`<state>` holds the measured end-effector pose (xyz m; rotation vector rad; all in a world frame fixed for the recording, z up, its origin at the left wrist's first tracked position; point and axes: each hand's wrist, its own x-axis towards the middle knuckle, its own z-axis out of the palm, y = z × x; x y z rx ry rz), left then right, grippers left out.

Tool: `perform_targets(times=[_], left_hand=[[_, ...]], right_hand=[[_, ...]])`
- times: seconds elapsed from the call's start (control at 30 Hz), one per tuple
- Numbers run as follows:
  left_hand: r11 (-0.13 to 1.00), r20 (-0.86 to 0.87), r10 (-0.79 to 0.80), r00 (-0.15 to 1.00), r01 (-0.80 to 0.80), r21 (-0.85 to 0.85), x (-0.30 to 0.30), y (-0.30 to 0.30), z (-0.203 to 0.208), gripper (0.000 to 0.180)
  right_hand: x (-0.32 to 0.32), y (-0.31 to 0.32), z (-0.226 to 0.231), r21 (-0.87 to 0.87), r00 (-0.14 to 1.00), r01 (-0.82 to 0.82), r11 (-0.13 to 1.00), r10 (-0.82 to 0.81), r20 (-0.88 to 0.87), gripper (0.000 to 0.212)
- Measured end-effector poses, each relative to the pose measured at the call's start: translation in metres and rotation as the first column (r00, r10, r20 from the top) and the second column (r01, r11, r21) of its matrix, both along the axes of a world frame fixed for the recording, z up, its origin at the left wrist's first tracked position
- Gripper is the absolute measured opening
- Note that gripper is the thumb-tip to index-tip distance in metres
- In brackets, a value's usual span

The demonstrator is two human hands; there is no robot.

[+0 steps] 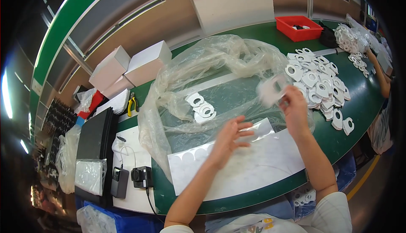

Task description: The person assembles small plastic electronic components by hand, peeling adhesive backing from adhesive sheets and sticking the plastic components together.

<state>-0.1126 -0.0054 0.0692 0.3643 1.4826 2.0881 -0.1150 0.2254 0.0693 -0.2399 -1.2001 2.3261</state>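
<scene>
My left hand (230,142) is held over a white sheet (249,169), its fingers spread and nothing in them. Shiny round shapes run along the far edge of that sheet, like a sheet of clear stickers. Between the fingertips of my right hand (294,108) is a flat white plastic ring piece (272,90), smeared by motion. Just beyond the right hand lies a heap of similar white ring pieces (317,78). A few more ring pieces (204,109) rest together on a large clear plastic bag (224,51) spread on the green table (359,102).
White boxes (148,61) and yellow-handled pliers (133,104) are at the left, near a black case (95,135) and a black device with a cable (141,177). A red bin (298,27) stands far right. Another person's arm (380,74) reaches in at the right edge.
</scene>
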Motion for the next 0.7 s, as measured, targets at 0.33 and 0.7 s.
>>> perform_targets(times=[0.33,0.7], left_hand=[[0.33,-0.884,-0.328,0.333,-0.836,-0.438,-0.127,-0.084,-0.036,0.026],[0.406,-0.953,-0.168,0.254,-0.863,-0.301,-0.13,-0.078,-0.03,0.017]], right_hand=[[0.011,-0.029,-0.002,0.021,0.988,-0.084,0.996,0.08,0.133,0.016],[0.038,-0.091,-0.018,0.95,0.743,-0.263,-0.168,0.593,0.31,0.023]])
